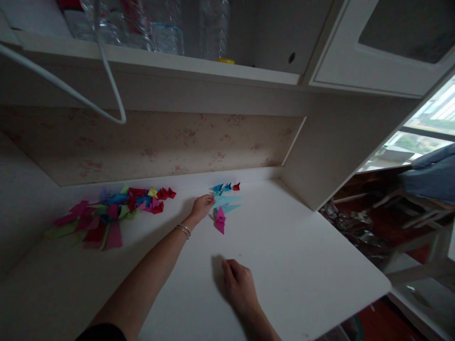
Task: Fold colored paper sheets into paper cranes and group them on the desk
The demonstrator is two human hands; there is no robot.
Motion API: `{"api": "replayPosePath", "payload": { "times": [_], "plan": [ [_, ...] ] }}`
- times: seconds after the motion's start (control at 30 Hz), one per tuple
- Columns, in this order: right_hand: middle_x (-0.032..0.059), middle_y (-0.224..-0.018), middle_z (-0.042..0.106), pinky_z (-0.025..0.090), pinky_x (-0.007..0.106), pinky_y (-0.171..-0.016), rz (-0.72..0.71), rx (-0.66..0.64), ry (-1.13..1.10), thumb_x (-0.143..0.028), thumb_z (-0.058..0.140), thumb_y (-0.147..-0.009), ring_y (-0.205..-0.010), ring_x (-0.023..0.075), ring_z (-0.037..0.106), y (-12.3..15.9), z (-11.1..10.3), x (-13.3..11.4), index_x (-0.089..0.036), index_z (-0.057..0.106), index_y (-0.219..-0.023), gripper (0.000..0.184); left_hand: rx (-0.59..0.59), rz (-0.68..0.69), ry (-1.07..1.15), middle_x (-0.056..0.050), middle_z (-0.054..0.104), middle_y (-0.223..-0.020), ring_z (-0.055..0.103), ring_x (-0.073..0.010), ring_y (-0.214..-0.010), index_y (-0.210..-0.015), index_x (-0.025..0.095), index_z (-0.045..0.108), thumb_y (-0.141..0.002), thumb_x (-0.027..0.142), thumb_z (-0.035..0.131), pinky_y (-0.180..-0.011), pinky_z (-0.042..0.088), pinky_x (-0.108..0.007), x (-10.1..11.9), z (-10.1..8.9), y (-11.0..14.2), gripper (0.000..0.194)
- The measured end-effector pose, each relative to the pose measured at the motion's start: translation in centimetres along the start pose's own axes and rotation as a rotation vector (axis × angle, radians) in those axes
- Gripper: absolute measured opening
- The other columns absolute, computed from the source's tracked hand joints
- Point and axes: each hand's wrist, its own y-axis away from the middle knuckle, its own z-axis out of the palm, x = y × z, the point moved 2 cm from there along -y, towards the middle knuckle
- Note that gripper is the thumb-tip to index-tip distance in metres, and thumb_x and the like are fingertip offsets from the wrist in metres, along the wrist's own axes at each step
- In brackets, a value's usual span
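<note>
My left hand (203, 207) reaches across the white desk, fingers pinched at the left end of the light blue folded paper (227, 201). A second light blue strip (231, 208) lies just in front of it. Close to these fingertips is a pink folded paper piece (220, 220), pointed at both ends. Behind the strips, small blue folded papers (218, 188) and a red one (236, 186) stand near the back edge. My right hand (240, 286) rests nearer to me on the desk, fingers curled in with nothing visible in them.
A heap of colourful folded papers (113, 208) lies at the desk's back left. Overhead, a shelf (159, 54) holds clear plastic bottles (213, 28), and a white cable (113, 90) hangs down. A side panel (313, 147) closes off the back right; the desk edge runs beyond it.
</note>
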Motion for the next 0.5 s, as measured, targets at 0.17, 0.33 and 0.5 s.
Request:
{"api": "replayPosePath", "payload": {
  "times": [0.17,0.33,0.5],
  "plan": [
    [0.0013,-0.058,0.058,0.030,0.022,-0.052,-0.002,0.003,0.012,-0.044,0.038,-0.094,-0.052,0.0121,0.049,0.0,0.0,0.0,-0.018,0.062,-0.071,0.042,-0.010,-0.021,0.000,-0.005,0.072,-0.076,0.066,-0.0164,-0.071,-0.082,0.015,0.069,-0.069,0.021,0.068,-0.067,0.051,-0.026,-0.4,0.3,0.3,0.014],
    [0.0003,-0.056,0.057,0.030,0.022,-0.052,0.017,-0.003,0.019,-0.046,0.038,-0.094,-0.051,0.0121,0.048,0.0,0.1,0.0,-0.018,0.061,-0.070,0.043,-0.020,-0.044,-0.004,-0.005,0.072,-0.073,0.067,-0.0161,-0.067,-0.080,0.015,0.069,-0.067,0.016,0.069,-0.063,0.051,-0.025,-0.5,1.1,0.9,0.013],
    [0.0008,-0.058,0.057,0.031,0.022,-0.053,0.012,0.001,0.005,-0.046,0.037,-0.094,-0.053,0.0124,0.050,0.0,0.1,0.0,-0.018,0.063,-0.073,0.043,0.045,-0.026,-0.009,-0.006,0.072,-0.076,0.067,-0.0172,-0.071,-0.078,0.016,0.069,-0.069,0.019,0.069,-0.068,0.052,-0.027,-0.4,1.1,0.6,0.010]
  ]
}}
